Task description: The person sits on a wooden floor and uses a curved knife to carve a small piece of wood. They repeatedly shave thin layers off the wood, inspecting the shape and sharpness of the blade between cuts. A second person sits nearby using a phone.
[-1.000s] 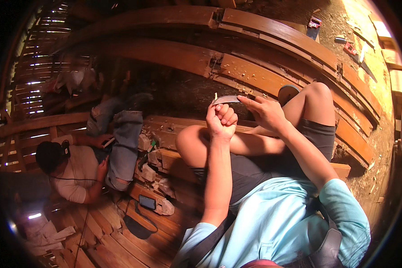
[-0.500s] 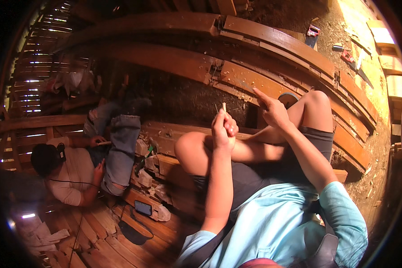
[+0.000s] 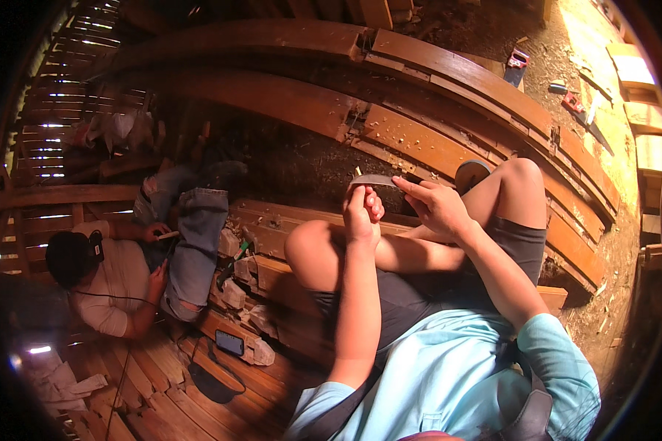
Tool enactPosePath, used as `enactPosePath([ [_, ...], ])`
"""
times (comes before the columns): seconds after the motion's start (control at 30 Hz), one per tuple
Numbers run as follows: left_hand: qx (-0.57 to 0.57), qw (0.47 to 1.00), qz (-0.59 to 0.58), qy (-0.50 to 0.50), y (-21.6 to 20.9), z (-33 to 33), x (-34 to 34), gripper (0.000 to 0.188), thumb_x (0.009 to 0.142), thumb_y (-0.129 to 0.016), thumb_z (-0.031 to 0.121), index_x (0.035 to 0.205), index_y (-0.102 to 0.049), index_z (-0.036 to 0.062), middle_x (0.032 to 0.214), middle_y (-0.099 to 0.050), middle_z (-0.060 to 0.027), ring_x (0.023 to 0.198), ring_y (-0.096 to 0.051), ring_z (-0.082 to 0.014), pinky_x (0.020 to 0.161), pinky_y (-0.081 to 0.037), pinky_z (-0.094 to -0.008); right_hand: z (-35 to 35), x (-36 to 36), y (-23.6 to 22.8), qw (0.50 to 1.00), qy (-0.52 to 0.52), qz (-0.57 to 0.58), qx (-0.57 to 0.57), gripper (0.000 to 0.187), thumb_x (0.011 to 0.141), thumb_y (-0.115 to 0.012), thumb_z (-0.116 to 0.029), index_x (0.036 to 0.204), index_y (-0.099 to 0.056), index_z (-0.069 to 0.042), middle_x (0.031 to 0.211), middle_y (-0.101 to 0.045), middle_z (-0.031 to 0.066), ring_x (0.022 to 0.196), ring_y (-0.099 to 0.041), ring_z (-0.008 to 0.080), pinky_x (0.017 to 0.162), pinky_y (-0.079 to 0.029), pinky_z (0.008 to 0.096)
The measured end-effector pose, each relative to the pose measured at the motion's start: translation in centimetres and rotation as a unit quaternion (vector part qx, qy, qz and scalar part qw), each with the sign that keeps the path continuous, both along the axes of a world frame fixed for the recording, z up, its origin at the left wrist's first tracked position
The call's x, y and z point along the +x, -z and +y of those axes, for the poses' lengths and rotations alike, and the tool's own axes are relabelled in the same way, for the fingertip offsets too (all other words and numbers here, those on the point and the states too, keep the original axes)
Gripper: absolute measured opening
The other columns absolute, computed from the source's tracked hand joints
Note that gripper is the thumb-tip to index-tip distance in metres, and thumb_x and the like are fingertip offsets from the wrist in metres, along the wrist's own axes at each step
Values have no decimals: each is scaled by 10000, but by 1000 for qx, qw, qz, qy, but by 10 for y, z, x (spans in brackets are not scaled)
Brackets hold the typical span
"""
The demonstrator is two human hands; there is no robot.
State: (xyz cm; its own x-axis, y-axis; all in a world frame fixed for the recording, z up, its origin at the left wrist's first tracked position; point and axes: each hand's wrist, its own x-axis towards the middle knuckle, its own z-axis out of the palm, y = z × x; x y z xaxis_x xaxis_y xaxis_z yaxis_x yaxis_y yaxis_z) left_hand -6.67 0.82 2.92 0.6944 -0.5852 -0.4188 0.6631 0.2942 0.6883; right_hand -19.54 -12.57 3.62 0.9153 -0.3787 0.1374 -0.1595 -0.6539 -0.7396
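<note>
In front of my knees, my left hand is closed around a small pale wooden stick, whose tip pokes up above the fingers. My right hand grips a knife with a curved grey blade. Its index finger lies stretched along the back of the blade. The blade reaches leftward over the top of my left hand, against or just in front of the stick; whether it touches cannot be made out. The knife's handle is hidden inside my right hand.
Long brown wooden beams with scattered shavings run across ahead. Handsaws lie on the ground at the far right. Left of me sits another person holding a light stick. A phone and a black cap lie between us.
My right hand has come down and left toward my left hand, and the knife blade now shows broadside across the stick. My left hand has shifted slightly left.
</note>
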Motion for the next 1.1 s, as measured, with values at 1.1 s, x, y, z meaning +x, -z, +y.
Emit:
enactPosePath([
  [1.1,534,582,-612,-44,-13,-25,-10,150,879,-519,135,810,-595,27,791,-619,-163,724,-601,-397,617,-474,-491,3,4,2,988,92,48,-115,420,880,-573,-229,1286,-529,-325,763,-596,106,666,-640,321,552,-525,441],
])
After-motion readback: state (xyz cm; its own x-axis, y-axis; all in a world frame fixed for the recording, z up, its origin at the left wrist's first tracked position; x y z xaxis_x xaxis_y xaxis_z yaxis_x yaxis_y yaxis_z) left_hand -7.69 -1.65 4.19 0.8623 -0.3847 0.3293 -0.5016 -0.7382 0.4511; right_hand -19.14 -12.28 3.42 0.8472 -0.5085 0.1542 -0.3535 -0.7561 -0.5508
